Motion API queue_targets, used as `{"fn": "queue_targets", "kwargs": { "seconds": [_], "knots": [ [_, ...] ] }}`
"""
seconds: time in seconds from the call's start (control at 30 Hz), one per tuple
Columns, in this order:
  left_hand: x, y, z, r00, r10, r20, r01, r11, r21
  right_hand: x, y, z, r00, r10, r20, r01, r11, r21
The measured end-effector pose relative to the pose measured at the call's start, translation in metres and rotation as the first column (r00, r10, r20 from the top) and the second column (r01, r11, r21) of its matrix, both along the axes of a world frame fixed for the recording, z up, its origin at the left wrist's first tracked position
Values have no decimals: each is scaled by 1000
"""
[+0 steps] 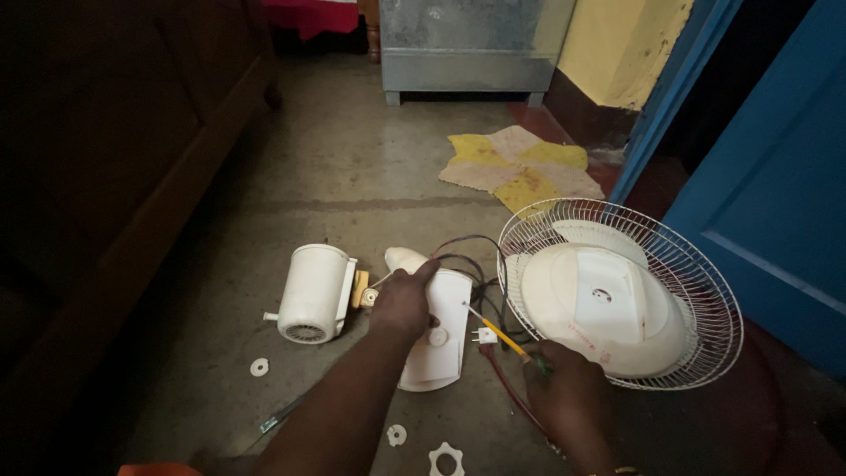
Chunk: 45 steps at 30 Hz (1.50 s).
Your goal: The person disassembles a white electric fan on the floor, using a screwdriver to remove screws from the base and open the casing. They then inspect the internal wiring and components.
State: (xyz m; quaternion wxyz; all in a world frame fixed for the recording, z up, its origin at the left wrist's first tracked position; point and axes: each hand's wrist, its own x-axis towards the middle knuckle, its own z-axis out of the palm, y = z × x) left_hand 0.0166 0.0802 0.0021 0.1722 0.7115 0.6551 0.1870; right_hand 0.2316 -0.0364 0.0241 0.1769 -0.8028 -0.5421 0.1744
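Floor (pixel 352 176): bare grey concrete; all the parts lie on it.
Blue door (pixel 775 203): stands at the right edge, behind the fan guard.
Dark wooden cabinet (pixel 115 159): runs along the left side.
Metal cupboard (pixel 467 44): grey, at the far wall.
Fan guard (pixel 696 291): round white wire cage lying flat, with the white round base plate (pixel 608 308) resting inside it, right of the hands.
Patchwork cloth (pixel 520 163): yellow and pink, on the floor beyond the guard.
White housing (pixel 445 339): long plastic cover lying between the hands, dark cables trailing from its top end.
Motor casing (pixel 313 295): white cylinder on its side, just left of the housing.
Left hand (pixel 404 300): closed down on the upper end of the white housing, fingers curled over it.
Right hand (pixel 568 397): clamped around the screwdriver handle.
Screwdriver (pixel 502 335): yellow shaft, tip pointing at the housing's right edge.
White connector (pixel 485 336): small plug just beside the shaft.
Small parts: a white washer (pixel 258 367) and a white toothed ring (pixel 446 459) lie apart on the floor.
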Motion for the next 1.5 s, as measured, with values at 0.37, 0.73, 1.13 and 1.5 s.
{"fn": "queue_targets", "kwargs": {
  "seconds": [0.37,0.73,1.13,1.5],
  "knots": [
    [0,-3,5,1000,5,-1,-5,1000,-20,6,8,-18,999,31,-10,-30,995,91],
    [-10,4,8,993,-115,-41,113,993,-46,-3,12,-22,987,60,151,-65,998,27],
    [-3,4,5,999,-44,-32,42,997,-64,-11,4,-9,952,134,275,-169,980,106],
    [12,4,19,993,-59,-103,49,993,-103,0,3,11,850,268,454,-432,847,309]
  ]
}}
